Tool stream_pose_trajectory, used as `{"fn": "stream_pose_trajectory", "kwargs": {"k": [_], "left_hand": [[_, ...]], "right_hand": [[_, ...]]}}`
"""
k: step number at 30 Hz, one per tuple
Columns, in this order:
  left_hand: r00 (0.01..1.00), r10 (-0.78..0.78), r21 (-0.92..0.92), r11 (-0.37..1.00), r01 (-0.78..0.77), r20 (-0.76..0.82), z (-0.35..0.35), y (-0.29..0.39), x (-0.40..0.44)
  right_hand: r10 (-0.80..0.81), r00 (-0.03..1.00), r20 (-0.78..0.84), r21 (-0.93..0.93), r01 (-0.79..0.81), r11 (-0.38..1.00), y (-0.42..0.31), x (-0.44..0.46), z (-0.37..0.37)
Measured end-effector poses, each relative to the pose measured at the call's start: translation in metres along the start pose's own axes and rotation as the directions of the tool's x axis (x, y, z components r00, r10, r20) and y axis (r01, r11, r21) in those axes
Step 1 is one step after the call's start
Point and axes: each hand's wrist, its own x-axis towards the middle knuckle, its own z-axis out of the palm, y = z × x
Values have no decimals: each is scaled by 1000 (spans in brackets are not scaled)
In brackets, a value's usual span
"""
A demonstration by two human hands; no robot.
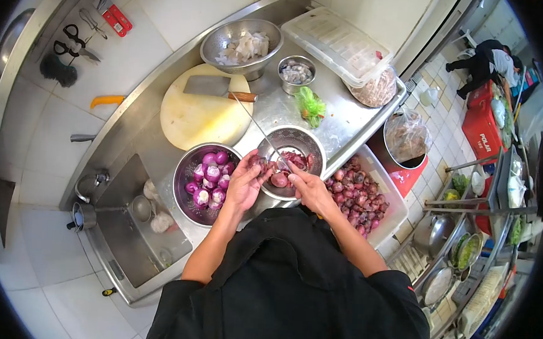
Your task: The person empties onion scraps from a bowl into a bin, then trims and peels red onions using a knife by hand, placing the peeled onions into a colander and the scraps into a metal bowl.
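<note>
- Left hand (244,183): fingers curled around a red onion (261,164), at the left rim of a bowl (316,138) of peelings.
- Right hand (310,187): wrapped around the handle of a knife (261,132).
- Peeled onions (211,177): in another bowl, left.
- Unpeeled onions (356,195): in a tub (400,207), right.

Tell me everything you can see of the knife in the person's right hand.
The knife has a long, slender, grey blade that looks like metal. The right hand grips it, hiding most of the handle. The blade slants up and leftward in the picture, away from the person, crossing part of the metal colander. Its tip overlaps the cleaver in view; whether they touch is unclear.
</note>
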Motion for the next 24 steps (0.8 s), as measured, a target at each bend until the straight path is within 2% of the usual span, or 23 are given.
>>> {"fn": "stream_pose_trajectory", "kwargs": {"k": [2,6,9,12,15,18,21,24], "left_hand": [[1000,-14,18,1000,14,-16,-5,-1,3],[999,3,64,998,1,-52,-8,-4,5],[995,48,90,995,-40,-84,2,-4,2],[995,63,151,987,-52,-73,-1,-4,0],[995,80,180,981,-67,-64,-2,-7,-7],[988,149,294,946,-136,-24,-1,-15,-11],[986,157,316,939,-135,-47,3,-18,-14],[992,128,419,900,-120,10,13,-19,-24]], "right_hand": [[-48,996,-75,-123,38,992,9,2,4],[-128,985,-111,-251,97,963,2,-3,12],[-54,996,-75,-434,16,901,-13,-13,16],[-105,992,-73,-436,63,898,-7,-15,20],[-78,995,-53,-455,46,889,-12,-17,22],[-186,982,-36,-450,150,880,-7,-13,27],[-205,978,-44,-451,164,878,-13,-11,30],[-247,967,-70,-367,205,907,-7,-3,32]]}}
